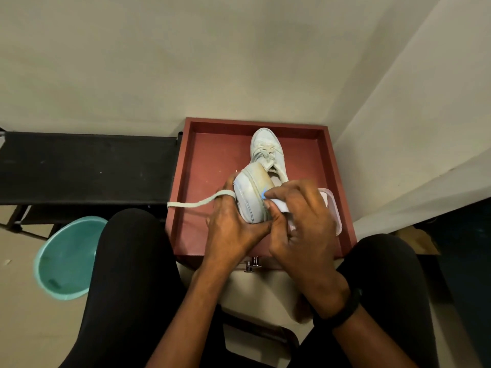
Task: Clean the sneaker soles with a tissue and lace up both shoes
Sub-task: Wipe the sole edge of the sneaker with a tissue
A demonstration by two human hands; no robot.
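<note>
**Q:** Head view: where do the two shoes lie?

**A:** The held sneaker [251, 200] is raised over the middle of the red tray [210, 160], turned on its side with the yellowed sole edge facing 1 o'clock. The second sneaker [266, 146] rests on the tray floor at 12 o'clock from it, toe pointing away from the person and partly laced. The two shoes overlap in this view, and contact between them cannot be judged.

**Q:** How are the hands placed?

**A:** The left hand [232, 227] grips the held sneaker from 8 o'clock, its fingers curled round the upper. A loose lace [196, 203] loops over one finger and trails toward 9 o'clock, past the tray rim. The right hand [305, 229] comes in from 4 o'clock and pinches a white tissue [280, 208] between thumb and forefinger, pressing it to the sole edge beside a small blue mark [263, 193]. A black wristband [342, 312] circles the right wrist.

**Q:** What else appears?

**A:** A clear plastic container [333, 208] sits in the tray at 3 o'clock, partly hidden by the right hand. Outside the tray, a black fabric-topped frame [79, 166] stands at 9 o'clock and a teal basin [66, 258] lies on the floor at 8 o'clock. The person's knees, in black trousers [132, 261], flank the near rim of the tray.
</note>
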